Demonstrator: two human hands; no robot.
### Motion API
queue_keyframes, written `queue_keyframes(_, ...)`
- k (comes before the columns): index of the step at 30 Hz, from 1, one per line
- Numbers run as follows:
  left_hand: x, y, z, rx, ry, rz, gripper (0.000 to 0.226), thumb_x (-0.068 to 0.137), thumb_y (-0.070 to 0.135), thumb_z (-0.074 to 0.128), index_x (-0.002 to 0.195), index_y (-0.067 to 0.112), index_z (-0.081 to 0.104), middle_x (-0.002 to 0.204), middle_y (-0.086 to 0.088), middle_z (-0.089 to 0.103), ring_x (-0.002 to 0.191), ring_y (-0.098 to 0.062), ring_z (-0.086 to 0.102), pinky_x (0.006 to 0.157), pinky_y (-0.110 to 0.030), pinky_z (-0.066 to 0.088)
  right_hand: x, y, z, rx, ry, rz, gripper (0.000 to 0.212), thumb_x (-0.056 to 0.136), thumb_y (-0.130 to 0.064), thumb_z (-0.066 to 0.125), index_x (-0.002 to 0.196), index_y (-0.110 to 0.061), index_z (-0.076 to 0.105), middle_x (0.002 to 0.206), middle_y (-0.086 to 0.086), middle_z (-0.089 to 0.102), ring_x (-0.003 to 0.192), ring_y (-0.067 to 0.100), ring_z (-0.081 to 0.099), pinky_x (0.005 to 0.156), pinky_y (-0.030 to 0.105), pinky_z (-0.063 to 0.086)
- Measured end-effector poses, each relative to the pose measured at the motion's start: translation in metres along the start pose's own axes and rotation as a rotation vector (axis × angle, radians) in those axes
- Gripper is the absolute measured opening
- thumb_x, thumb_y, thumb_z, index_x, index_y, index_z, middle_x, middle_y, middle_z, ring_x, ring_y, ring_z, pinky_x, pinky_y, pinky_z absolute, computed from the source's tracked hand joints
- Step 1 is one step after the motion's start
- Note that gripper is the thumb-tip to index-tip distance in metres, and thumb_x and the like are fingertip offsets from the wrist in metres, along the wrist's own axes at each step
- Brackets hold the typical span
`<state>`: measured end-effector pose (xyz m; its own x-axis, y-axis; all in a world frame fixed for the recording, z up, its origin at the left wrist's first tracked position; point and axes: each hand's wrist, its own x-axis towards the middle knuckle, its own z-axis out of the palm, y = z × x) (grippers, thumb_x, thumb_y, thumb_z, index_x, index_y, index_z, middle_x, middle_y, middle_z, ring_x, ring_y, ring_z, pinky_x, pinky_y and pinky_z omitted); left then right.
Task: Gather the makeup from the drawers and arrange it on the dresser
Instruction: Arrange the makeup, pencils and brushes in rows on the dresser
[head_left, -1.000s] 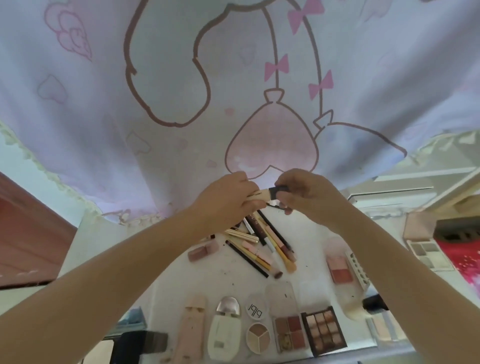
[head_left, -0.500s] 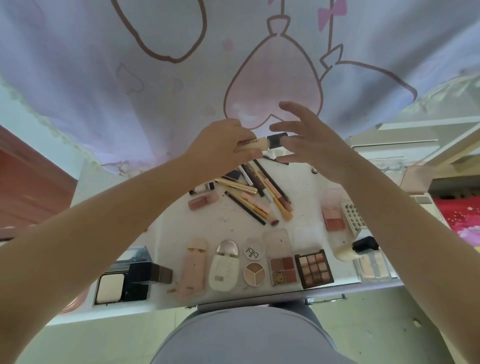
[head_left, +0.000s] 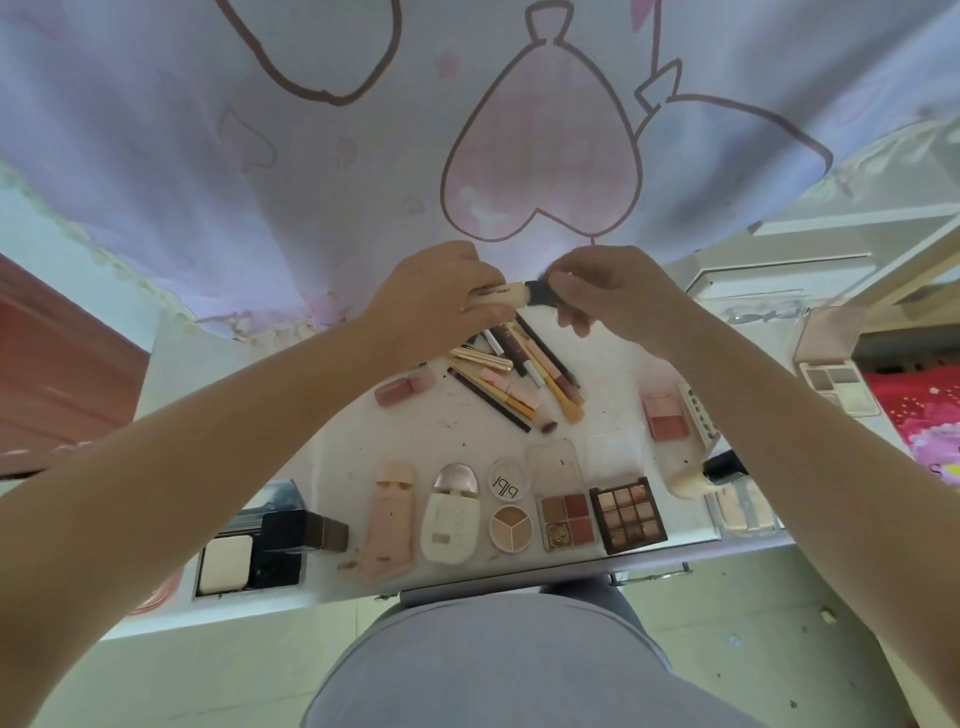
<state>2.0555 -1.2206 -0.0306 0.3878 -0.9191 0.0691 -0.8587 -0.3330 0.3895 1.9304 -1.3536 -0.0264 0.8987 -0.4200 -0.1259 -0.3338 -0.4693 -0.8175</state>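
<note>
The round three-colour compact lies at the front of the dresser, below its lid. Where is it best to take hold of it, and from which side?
Pinch the rim of the round three-colour compact from above, thumb at the front edge and a finger at the back. It lies flat, open and low, with palettes close on both sides, so the front and the top seem the freest way in.

1. You hold a cream tube (head_left: 496, 297) with a black cap level above the dresser (head_left: 613, 387).
2. Your pencils and sticks (head_left: 519, 376) lie heaped mid-dresser.
3. Your palettes (head_left: 597, 512) line the near edge.
</note>
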Motion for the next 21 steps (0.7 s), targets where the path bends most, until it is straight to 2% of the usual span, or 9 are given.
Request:
queue_keyframes(3, -0.001, -0.003, -0.001, -0.004, 0.02, -0.021, 0.037, 0.09, 0.034, 0.051, 0.108, 0.004, 0.063, 0.083, -0.004, 0.047, 0.078, -0.013, 0.039, 0.06, -0.011, 0.024, -0.003, 0.006, -0.004, 0.254, -0.092, -0.062, 0.045, 0.083, 0.005, 0.058, 0.109, -0.031, 0.048, 0.094, -0.008, 0.059, 0.088, 0.007, 0.059, 0.086, 0.021, 0.047)
queue_keyframes(6, -0.001, -0.001, 0.002, 0.0, 0.016, 0.0, 0.036, 0.09, 0.034, 0.051, 0.108, 0.005, 0.064, 0.084, -0.005, 0.047, 0.078, -0.014, 0.041, 0.06, -0.01, 0.025, -0.001, 0.002, 0.003, 0.254, -0.043, 0.042, 0.022, 0.094, -0.017, 0.045, 0.116, -0.021, 0.048, 0.084, -0.005, 0.059, 0.071, 0.01, 0.059, 0.073, 0.022, 0.051)
queue_keyframes(9, -0.001, 0.001, 0.006, 0.008, 0.004, 0.011, 0.036, 0.09, 0.034, 0.051, 0.109, 0.006, 0.064, 0.084, -0.005, 0.047, 0.078, -0.014, 0.041, 0.059, -0.01, 0.025, 0.001, 0.001, 0.007, 0.079, -0.017, 0.061, 0.02, 0.095, -0.022, 0.043, 0.085, -0.012, 0.057, 0.065, -0.001, 0.059, 0.046, 0.004, 0.052, 0.055, 0.013, 0.047)
queue_keyframes(10, -0.001, 0.001, 0.007, 0.009, 0.005, 0.012, 0.036, 0.09, 0.034, 0.052, 0.108, 0.006, 0.064, 0.084, -0.004, 0.047, 0.078, -0.015, 0.042, 0.059, -0.01, 0.025, 0.001, 0.001, 0.007, 0.09, -0.016, 0.028, 0.014, 0.093, -0.013, 0.048, 0.081, -0.017, 0.055, 0.068, -0.002, 0.06, 0.05, 0.001, 0.055, 0.058, 0.01, 0.048)
queue_keyframes(12, -0.001, -0.002, 0.008, 0.006, 0.013, 0.002, 0.036, 0.089, 0.033, 0.053, 0.109, 0.006, 0.064, 0.084, -0.004, 0.047, 0.078, -0.015, 0.042, 0.059, -0.011, 0.025, 0.001, 0.01, 0.004, 0.219, -0.05, -0.044, 0.032, 0.084, 0.004, 0.057, 0.09, -0.027, 0.051, 0.086, -0.006, 0.059, 0.073, 0.001, 0.06, 0.072, 0.013, 0.051)
queue_keyframes(14, -0.001, -0.003, 0.009, -0.007, 0.008, -0.004, 0.035, 0.089, 0.033, 0.054, 0.111, 0.007, 0.063, 0.085, -0.003, 0.046, 0.08, -0.015, 0.042, 0.06, -0.01, 0.025, 0.0, 0.014, 0.001, 0.349, -0.121, -0.023, 0.042, 0.083, 0.005, 0.057, 0.106, -0.029, 0.045, 0.096, -0.006, 0.055, 0.084, 0.006, 0.059, 0.079, 0.02, 0.052)
queue_keyframes(16, 0.0, -0.002, 0.01, -0.018, -0.003, 0.009, 0.035, 0.089, 0.032, 0.054, 0.112, 0.008, 0.063, 0.083, 0.0, 0.045, 0.079, -0.014, 0.042, 0.06, -0.009, 0.024, 0.001, 0.014, 0.004, 0.326, -0.116, 0.06, 0.023, 0.092, -0.011, 0.049, 0.112, -0.022, 0.046, 0.089, -0.003, 0.058, 0.075, 0.01, 0.06, 0.074, 0.023, 0.054)
queue_keyframes(18, 0.002, 0.0, 0.013, -0.02, -0.007, 0.028, 0.033, 0.089, 0.032, 0.055, 0.11, 0.008, 0.064, 0.08, 0.001, 0.042, 0.079, -0.014, 0.041, 0.059, -0.009, 0.023, 0.002, 0.014, 0.008, 0.181, -0.089, 0.136, 0.019, 0.096, -0.021, 0.042, 0.098, -0.009, 0.056, 0.071, 0.001, 0.059, 0.057, 0.008, 0.057, 0.063, 0.022, 0.051)
queue_keyframes(21, 0.003, 0.001, 0.016, -0.028, -0.019, 0.023, 0.034, 0.089, 0.032, 0.054, 0.111, 0.008, 0.064, 0.085, -0.002, 0.044, 0.079, -0.014, 0.042, 0.059, -0.009, 0.025, 0.0, 0.023, 0.007, 0.265, -0.063, 0.04, 0.023, 0.088, 0.002, 0.051, 0.086, -0.02, 0.056, 0.078, -0.001, 0.06, 0.068, 0.008, 0.059, 0.064, 0.019, 0.052)
